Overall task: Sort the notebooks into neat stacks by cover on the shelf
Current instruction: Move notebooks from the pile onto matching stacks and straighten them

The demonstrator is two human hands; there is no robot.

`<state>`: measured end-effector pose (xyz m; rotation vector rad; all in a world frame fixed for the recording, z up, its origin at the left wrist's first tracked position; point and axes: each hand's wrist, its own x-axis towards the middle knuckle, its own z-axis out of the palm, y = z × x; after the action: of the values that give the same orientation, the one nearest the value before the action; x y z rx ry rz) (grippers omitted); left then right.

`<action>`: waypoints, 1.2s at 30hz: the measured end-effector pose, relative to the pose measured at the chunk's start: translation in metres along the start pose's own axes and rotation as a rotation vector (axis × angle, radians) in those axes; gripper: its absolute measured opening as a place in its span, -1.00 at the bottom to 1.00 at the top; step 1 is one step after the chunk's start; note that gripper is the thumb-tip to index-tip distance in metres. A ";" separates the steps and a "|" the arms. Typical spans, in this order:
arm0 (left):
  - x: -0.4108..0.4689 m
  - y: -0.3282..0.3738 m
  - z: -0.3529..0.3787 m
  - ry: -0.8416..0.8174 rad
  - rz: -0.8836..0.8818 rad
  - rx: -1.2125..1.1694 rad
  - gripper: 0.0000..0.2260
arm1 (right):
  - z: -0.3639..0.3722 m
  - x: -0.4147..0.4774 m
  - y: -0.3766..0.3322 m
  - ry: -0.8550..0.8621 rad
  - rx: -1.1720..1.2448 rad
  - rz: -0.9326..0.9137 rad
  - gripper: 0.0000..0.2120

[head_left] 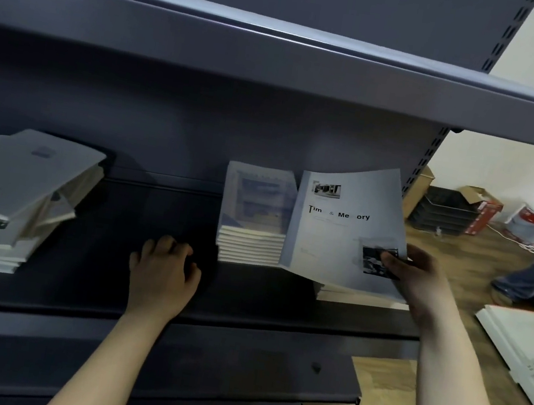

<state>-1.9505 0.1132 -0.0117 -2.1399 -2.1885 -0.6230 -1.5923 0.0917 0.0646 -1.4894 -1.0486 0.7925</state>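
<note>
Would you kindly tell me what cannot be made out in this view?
1. Head view: the right stack has its cover hidden by the held notebook that the right hand grips; only page edges show.
2. Head view: the left pile is cut off by the left edge, covers blurred.
3. Head view: the middle stack has cover print too blurred to read.

Shop under fit-out: slotted metal shelving (279, 65), paint bucket (532, 223), cardboard boxes (479, 208).

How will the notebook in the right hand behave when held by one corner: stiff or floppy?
Probably floppy: the notebook curves along its top edge while the right hand pinches its lower corner. It looks thin, so likely light.
</note>
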 end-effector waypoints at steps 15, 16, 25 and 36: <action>0.000 0.000 0.000 0.024 -0.028 -0.034 -0.77 | -0.009 0.016 0.018 0.395 -0.877 -0.134 -0.75; 0.000 0.000 0.000 0.026 -0.029 -0.039 -0.77 | -0.010 0.014 0.020 0.369 -0.890 -0.131 -0.76; -0.001 0.001 -0.002 0.023 -0.046 -0.053 -0.77 | -0.022 -0.017 0.005 -0.021 -0.847 -0.044 -0.47; -0.002 0.002 -0.004 0.023 -0.049 -0.060 -0.78 | -0.027 -0.012 0.022 0.031 -0.839 -0.106 -0.35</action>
<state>-1.9492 0.1101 -0.0085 -2.1015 -2.2453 -0.7214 -1.5680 0.0701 0.0469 -2.0993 -1.5216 0.2354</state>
